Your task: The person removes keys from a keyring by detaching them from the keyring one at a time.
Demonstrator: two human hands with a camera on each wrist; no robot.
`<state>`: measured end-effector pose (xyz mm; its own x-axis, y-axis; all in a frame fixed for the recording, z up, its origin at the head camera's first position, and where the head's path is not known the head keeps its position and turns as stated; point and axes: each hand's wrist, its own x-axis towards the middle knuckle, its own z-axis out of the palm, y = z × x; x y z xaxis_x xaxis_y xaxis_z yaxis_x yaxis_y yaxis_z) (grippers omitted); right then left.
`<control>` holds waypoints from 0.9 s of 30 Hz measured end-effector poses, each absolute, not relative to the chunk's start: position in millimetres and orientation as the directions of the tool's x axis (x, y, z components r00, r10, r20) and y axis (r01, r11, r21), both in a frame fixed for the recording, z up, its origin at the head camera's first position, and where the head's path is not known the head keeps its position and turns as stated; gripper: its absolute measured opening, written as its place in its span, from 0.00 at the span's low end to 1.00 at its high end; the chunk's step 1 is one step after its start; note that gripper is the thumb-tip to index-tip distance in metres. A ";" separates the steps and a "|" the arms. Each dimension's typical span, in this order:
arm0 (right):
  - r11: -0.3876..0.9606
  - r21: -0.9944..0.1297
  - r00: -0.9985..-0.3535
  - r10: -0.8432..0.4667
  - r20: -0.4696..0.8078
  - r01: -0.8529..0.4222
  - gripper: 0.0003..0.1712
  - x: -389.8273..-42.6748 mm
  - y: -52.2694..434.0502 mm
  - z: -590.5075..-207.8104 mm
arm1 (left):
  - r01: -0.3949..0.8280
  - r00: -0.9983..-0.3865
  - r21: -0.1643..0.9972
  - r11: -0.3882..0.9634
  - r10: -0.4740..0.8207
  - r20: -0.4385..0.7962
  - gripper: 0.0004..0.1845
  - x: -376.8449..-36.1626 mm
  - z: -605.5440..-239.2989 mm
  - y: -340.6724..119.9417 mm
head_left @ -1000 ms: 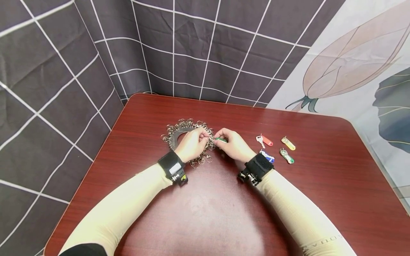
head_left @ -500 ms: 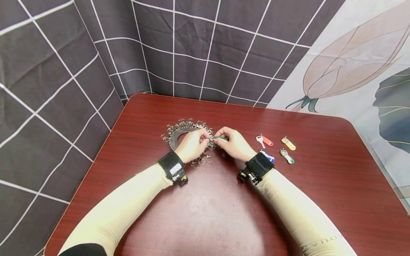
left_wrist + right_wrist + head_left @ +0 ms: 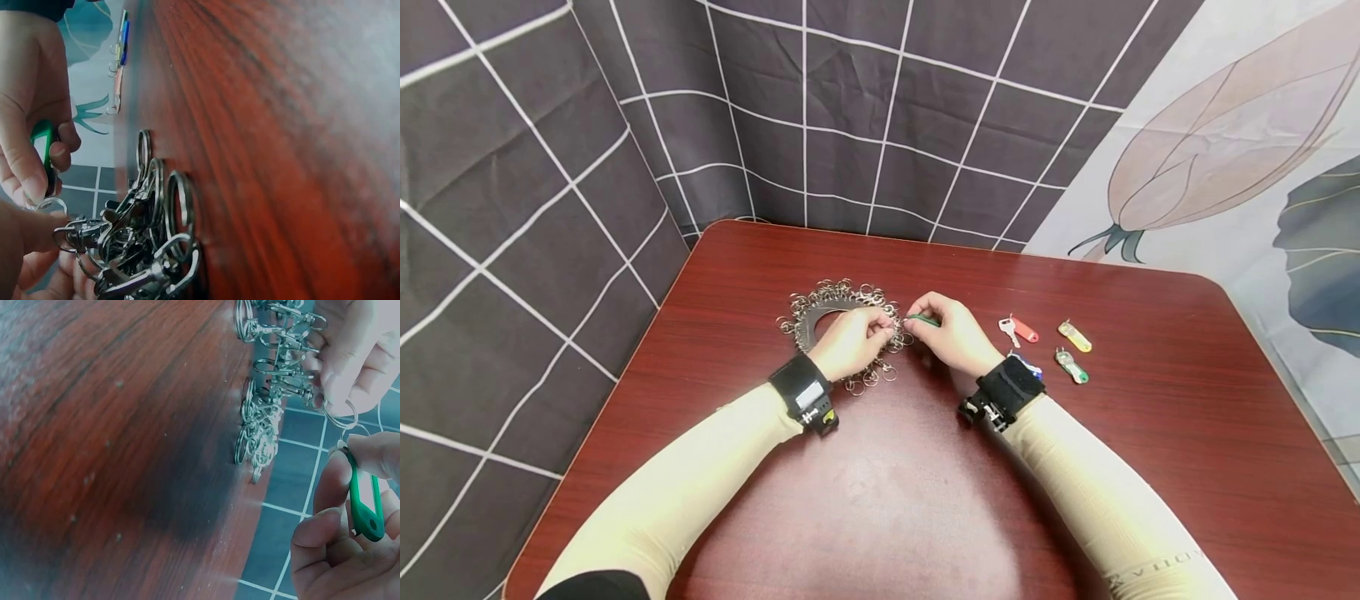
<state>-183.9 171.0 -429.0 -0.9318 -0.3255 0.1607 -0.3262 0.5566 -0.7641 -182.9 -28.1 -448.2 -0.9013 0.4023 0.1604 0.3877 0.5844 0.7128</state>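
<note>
Both arms wear long cream sleeves (image 3: 700,475), the right one printed with small dark lettering, too blurred to read. Each wrist carries a black strap (image 3: 803,390) with a small camera mount.

A slim green key tag (image 3: 365,503) is held edge-up just right of the heap of silver key rings (image 3: 842,321), mid-bench.

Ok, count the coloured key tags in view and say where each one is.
5, maybe more hidden: green tag pinched in the right hand; red tag, yellow tag and another green tag on the table; blue tag partly behind the right wrist.
</note>
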 end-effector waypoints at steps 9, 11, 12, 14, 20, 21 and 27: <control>0.554 -0.766 -0.925 -0.355 0.138 -0.327 0.05 -184.1 172.3 -434.1 | 0.421 -0.893 0.706 0.569 0.398 0.212 0.04 -184.2 -449.9 -31.6; 0.553 -0.768 -0.920 -0.374 0.116 -0.322 0.05 -184.8 172.7 -436.9 | 0.423 -0.895 0.704 0.571 0.385 0.226 0.05 -184.0 -449.8 -31.0; 0.559 -0.766 -0.919 -0.381 0.104 -0.319 0.04 -184.7 172.7 -437.7 | 0.422 -0.896 0.708 0.567 0.379 0.231 0.05 -183.9 -449.8 -30.5; 0.566 -0.763 -0.916 -0.392 0.084 -0.312 0.04 -184.3 172.4 -438.9 | 0.422 -0.897 0.714 0.559 0.369 0.241 0.05 -183.8 -450.0 -29.4; 0.570 -0.764 -0.917 -0.393 0.071 -0.304 0.04 -183.7 171.9 -439.3 | 0.433 -0.893 0.724 0.536 0.362 0.266 0.04 -184.3 -452.3 -28.2; 0.568 -0.765 -0.917 -0.392 0.073 -0.303 0.04 -183.9 172.0 -439.5 | 0.437 -0.892 0.724 0.534 0.364 0.269 0.04 -184.5 -453.0 -28.2; 0.557 -0.768 -0.917 -0.386 0.096 -0.315 0.04 -185.3 172.9 -439.6 | 0.441 -0.887 0.727 0.526 0.382 0.261 0.03 -182.6 -451.5 -28.8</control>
<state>-185.3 172.9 -439.6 -0.9175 -0.3862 0.0956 -0.3147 0.5573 -0.7684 -182.6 -28.8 -451.5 -0.8865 0.3820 0.2611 0.4409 0.5262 0.7271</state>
